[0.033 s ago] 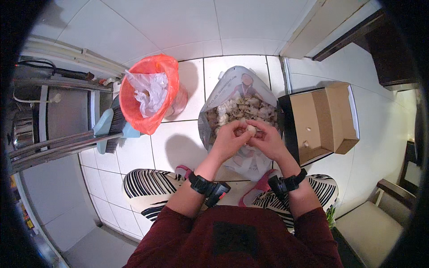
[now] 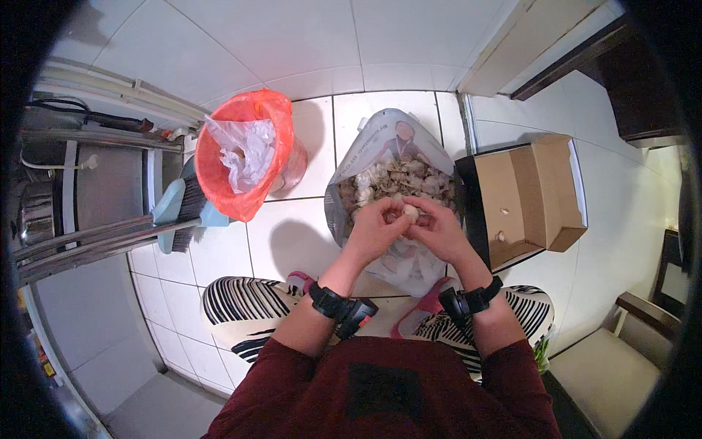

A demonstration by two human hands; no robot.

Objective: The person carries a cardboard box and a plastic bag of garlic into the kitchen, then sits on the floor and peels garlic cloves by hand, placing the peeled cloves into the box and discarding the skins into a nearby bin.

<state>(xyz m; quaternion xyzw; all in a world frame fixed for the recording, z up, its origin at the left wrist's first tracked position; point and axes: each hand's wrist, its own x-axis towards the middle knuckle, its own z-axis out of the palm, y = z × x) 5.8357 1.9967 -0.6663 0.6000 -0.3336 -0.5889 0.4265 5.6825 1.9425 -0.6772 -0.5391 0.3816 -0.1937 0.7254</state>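
Note:
My left hand and my right hand meet over an open bag, both closed, their fingertips pinching a pale piece of garlic. The fingers hide part of it, so whether it is a whole bulb or a clove is unclear. Beneath them, the grey-and-white printed bag stands on the floor between my feet. Many garlic bulbs with whitish, papery skins fill it. To the right of the bag, an open cardboard box holds a couple of small pale pieces, probably cloves.
A bin lined with a red plastic bag stands at the left, with crumpled white plastic inside. Beside it are a brush and a light-blue dustpan near a metal rack. A chair is at the lower right.

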